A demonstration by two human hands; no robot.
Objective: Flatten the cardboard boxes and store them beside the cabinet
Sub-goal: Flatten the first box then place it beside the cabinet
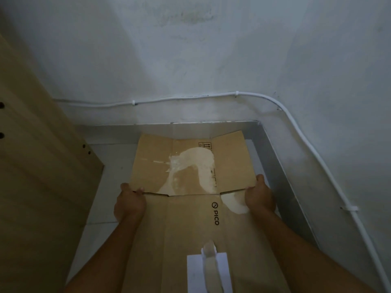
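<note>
Storing step: left hand (129,203) and right hand (259,198) grip the flattened box (190,208) by its edges; next, lean it beside the cabinet (42,166).

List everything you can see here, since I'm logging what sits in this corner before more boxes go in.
Flattened cardboard box: one, brown with pale torn patches and black PICO print, held low over the floor in the corner, far flaps toward the wall.
White label: one, white with a strip of tape across it, on the near end of the box.
Cabinet: one, tan wood with dark holes in its side, at the left.
Cable: one, white, clipped along the wall above the skirting, bending round the corner to the right.
Wall: pale grey, stained, behind and to the right.
Floor: light grey, between cabinet and box.
Left hand: gripping the box's left edge.
Right hand: gripping the box's right edge.
</note>
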